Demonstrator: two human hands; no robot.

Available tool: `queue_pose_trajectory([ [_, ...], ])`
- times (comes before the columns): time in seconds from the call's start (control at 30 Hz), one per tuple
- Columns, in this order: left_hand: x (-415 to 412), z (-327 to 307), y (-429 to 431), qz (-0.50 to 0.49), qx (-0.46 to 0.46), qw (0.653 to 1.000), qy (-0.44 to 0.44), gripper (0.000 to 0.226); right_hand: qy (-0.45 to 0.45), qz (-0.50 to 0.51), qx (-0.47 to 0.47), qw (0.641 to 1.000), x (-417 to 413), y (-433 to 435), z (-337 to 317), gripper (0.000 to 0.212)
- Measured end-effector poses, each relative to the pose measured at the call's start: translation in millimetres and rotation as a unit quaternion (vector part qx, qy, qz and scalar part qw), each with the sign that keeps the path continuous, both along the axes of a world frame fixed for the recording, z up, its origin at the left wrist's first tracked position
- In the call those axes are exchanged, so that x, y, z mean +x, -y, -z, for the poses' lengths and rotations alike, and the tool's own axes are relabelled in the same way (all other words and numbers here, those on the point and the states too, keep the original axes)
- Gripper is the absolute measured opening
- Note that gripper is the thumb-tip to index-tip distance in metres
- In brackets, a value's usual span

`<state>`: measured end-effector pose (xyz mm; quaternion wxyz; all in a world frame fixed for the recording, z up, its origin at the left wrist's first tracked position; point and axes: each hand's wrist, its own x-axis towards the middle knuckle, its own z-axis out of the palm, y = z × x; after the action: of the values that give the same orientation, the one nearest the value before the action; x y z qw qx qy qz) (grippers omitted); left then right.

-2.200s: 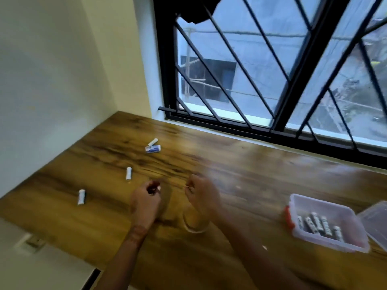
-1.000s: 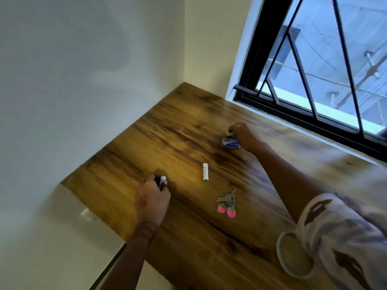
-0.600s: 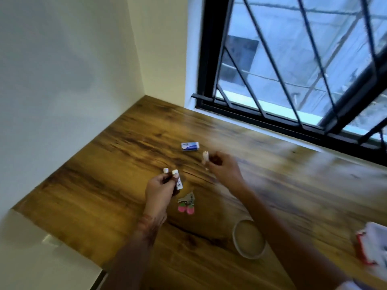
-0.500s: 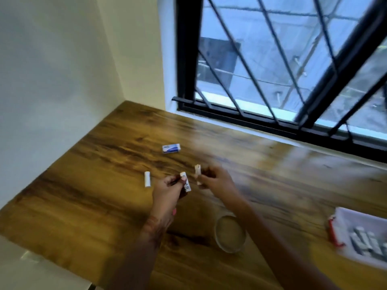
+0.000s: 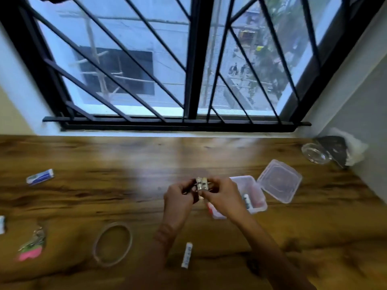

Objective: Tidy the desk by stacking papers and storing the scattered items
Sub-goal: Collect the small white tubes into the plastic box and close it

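Note:
My left hand (image 5: 178, 198) and my right hand (image 5: 222, 196) meet above the wooden desk (image 5: 104, 195), pinching a small bundle of white batteries (image 5: 201, 183) between their fingertips. Just right of my hands stands a clear plastic box (image 5: 254, 196) with batteries inside and a red clip on its near side. Its clear lid (image 5: 279, 181) lies open beside it. One loose white battery (image 5: 187, 255) lies on the desk near my left forearm. Another white battery (image 5: 2, 223) is cut off by the left edge.
A white and blue eraser (image 5: 39, 176) lies at the far left. Keys with a pink tag (image 5: 31, 245) lie at the near left. A clear tape ring (image 5: 113, 243) rests near the front. A glass dish (image 5: 315, 152) and crumpled wrap sit in the right corner below the barred window.
The view has swung right to the box. Both hands, each holding a battery half a second ago, have come together over the desk next to the box, with the batteries bunched between them.

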<state>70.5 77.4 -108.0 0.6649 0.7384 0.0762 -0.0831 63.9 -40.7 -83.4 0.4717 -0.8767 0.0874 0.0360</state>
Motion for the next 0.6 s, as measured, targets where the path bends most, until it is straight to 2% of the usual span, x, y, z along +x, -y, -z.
queue_pose_trajectory([
  [0.07, 0, 3, 25, 0.026, 0.091, 0.995, 0.026, 0.030, -0.006, 0.032, -0.014, 0.999, -2, 30, 1, 0.026],
  [0.13, 0, 8, 41, 0.045, 0.216, 0.974, 0.062, 0.035, -0.017, 0.055, -0.044, 0.997, -2, 55, 5, 0.022],
  [0.2, -1, 13, 48, 0.055, 0.291, 0.953, 0.063, 0.043, -0.050, 0.052, -0.084, 0.994, 1, 69, 10, 0.020],
  [0.33, -2, 19, 51, 0.050, 0.286, 0.955, 0.052, 0.049, -0.108, -0.003, -0.157, 0.982, 8, 77, 22, 0.029],
  [0.43, -1, 21, 48, 0.043, 0.290, 0.955, 0.048, 0.048, -0.131, -0.037, -0.173, 0.976, 10, 73, 30, 0.033],
  [0.6, 1, 24, 46, 0.040, 0.269, 0.961, 0.042, 0.049, -0.121, 0.004, -0.183, 0.976, 18, 73, 41, 0.026],
])
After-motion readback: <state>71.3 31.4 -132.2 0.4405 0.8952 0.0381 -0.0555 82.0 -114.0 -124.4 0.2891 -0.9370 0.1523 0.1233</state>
